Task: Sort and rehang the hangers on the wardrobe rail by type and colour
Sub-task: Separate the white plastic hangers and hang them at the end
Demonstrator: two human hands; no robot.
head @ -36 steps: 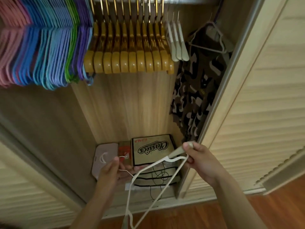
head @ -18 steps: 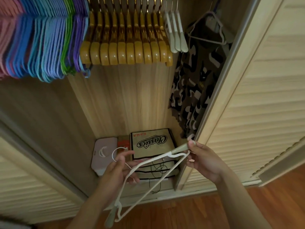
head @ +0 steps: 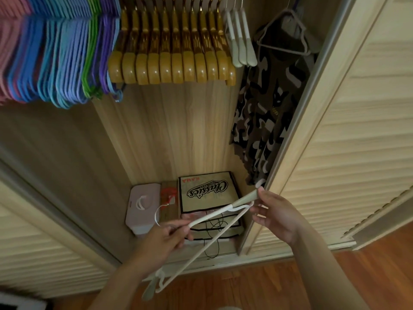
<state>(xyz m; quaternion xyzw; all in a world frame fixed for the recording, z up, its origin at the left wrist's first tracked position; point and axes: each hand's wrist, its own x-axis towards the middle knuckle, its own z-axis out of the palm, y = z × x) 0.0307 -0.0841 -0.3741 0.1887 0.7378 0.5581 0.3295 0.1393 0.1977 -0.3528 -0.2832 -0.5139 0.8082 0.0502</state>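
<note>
White hanger [head: 210, 217] is lying low in view, approx 6 o'clock, in front of the wardrobe floor – looks light, thin, a bit springy w/ slick padded ends. Left hand [head: 166, 239] is pinching it near the hook; right hand [head: 276, 214] is gripping the padded shoulder tip. Best hold: neck, by the hook. Matching white hangers [head: 241, 41] are hanging at 12–1 o'clock beside the wooden hangers [head: 172, 68].

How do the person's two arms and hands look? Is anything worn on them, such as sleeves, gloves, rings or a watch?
Both forearms are bare up to the picture's edge, with no sleeve in view. The left hand and the right hand wear no gloves. No ring, watch or bracelet shows on them.
</note>
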